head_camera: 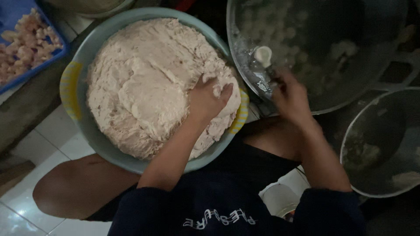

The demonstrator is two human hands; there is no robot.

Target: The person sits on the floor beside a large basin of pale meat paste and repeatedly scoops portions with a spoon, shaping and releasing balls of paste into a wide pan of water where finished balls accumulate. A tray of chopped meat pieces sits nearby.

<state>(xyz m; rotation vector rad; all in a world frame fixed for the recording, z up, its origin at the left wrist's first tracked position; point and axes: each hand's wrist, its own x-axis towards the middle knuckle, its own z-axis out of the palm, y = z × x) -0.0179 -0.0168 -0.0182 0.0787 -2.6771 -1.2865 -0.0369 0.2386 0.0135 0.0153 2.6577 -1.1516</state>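
Note:
A large pale green basin (81, 122) with yellow handles holds a big mound of pale pinkish paste (144, 83). My left hand (208, 98) digs into the right side of the mound, fingers curled around a lump of it. My right hand (288, 94) holds a spoon (264, 56) carrying a white ball of paste over a big metal pot (245, 48). Inside that pot, steaming water holds several pale balls.
A blue tray (30, 72) with pinkish chopped pieces sits at the upper left. A second round pot (350, 144) with dark liquid stands at the right. My bare knees flank the basin over white floor tiles (57, 131).

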